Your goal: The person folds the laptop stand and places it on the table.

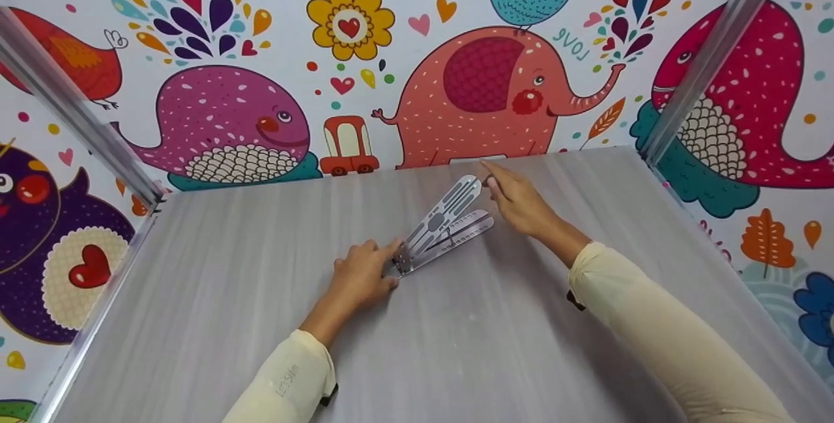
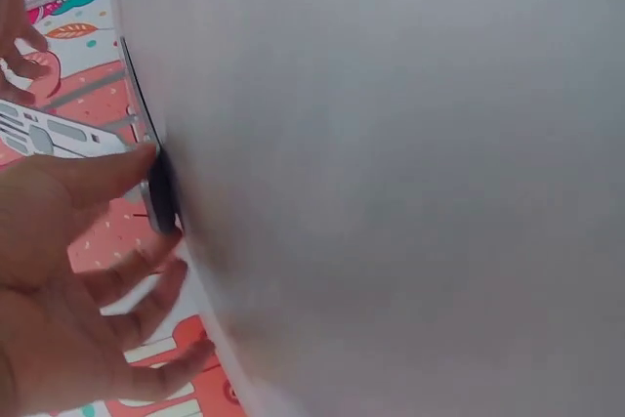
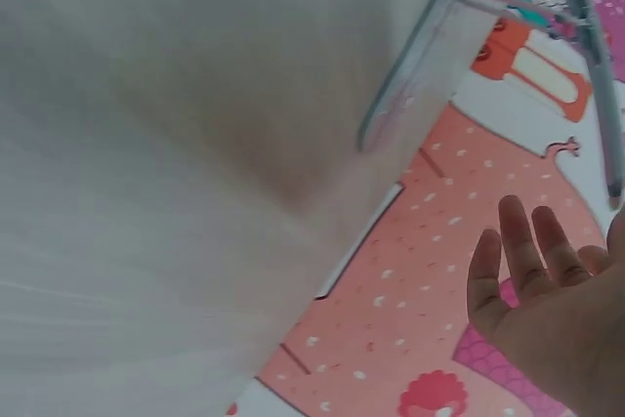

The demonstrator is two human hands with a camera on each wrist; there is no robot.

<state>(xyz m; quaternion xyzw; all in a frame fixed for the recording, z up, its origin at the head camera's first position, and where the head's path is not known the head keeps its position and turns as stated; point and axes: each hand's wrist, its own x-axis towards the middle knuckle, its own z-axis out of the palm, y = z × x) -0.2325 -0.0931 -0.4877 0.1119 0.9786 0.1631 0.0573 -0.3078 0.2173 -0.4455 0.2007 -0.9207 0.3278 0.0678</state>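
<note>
A folding metal stand point(image 1: 435, 222) opens into a V above the grey table, its two slotted plates joined at the left end and a thin strut between them. At that hinged end my left hand point(image 1: 360, 276) pinches it between thumb and forefinger. The left wrist view shows the thumb point(image 2: 117, 173) over the stand's dark end piece point(image 2: 159, 197), the other fingers spread. Beside the free tip of the upper plate is my right hand point(image 1: 521, 203), its fingertips right at the edge. In the right wrist view its fingers point(image 3: 522, 241) are fairly straight and apart.
The grey streaked table point(image 1: 215, 319) lies beneath both hands. A cartoon-printed backdrop point(image 1: 365, 97) rises behind and at both sides, with metal posts point(image 1: 85, 116) at the corners. A small white flat piece point(image 1: 479, 160) sits at the table's back edge.
</note>
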